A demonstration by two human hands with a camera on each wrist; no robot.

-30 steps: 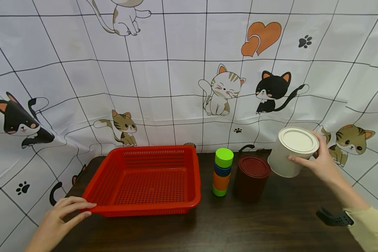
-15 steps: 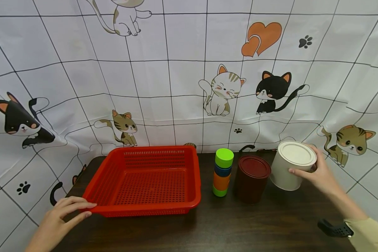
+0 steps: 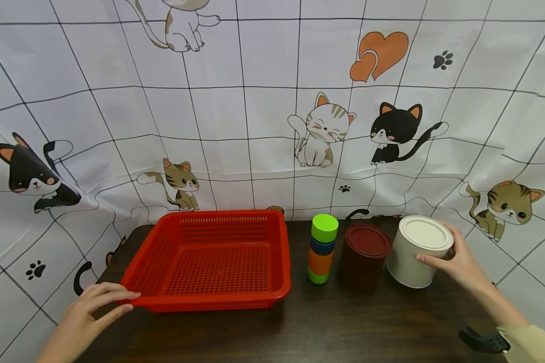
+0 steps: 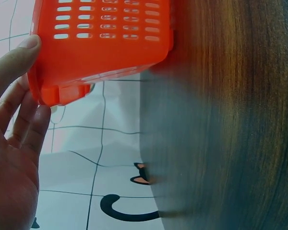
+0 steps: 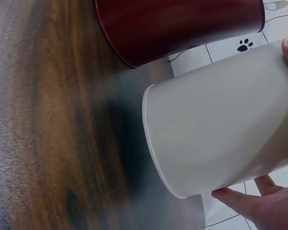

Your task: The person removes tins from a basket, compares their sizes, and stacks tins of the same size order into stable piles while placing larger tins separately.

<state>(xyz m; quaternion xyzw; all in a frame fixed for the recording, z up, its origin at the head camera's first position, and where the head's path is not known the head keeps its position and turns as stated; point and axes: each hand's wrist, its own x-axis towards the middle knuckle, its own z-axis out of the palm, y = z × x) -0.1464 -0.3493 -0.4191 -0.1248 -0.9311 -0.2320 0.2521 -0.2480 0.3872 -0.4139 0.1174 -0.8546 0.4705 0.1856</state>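
My right hand (image 3: 460,262) grips a white lidded canister (image 3: 411,262) near its top, thumb on the near side and fingers round the far side. The canister leans a little, and its base is at or just above the table; I cannot tell if it touches. Close on its left stands a dark red lidded canister (image 3: 365,259), also seen in the right wrist view (image 5: 182,24). With thumb and fingers, my left hand (image 3: 91,312) pinches the near left corner of a red plastic basket (image 3: 209,302). The left wrist view shows the thumb on one side of that rim (image 4: 33,76) and the fingers on the other.
A stacked green, blue and orange cylinder (image 3: 321,249) stands between the basket and the dark red canister. All sit on a dark wooden table (image 3: 327,333). Behind hangs a white sheet (image 3: 263,116) printed with cats. A black wristband (image 3: 483,342) is on the right forearm.
My right hand has lowered the white canister toward the table, beside the dark red one. My left hand stays on the basket's corner.
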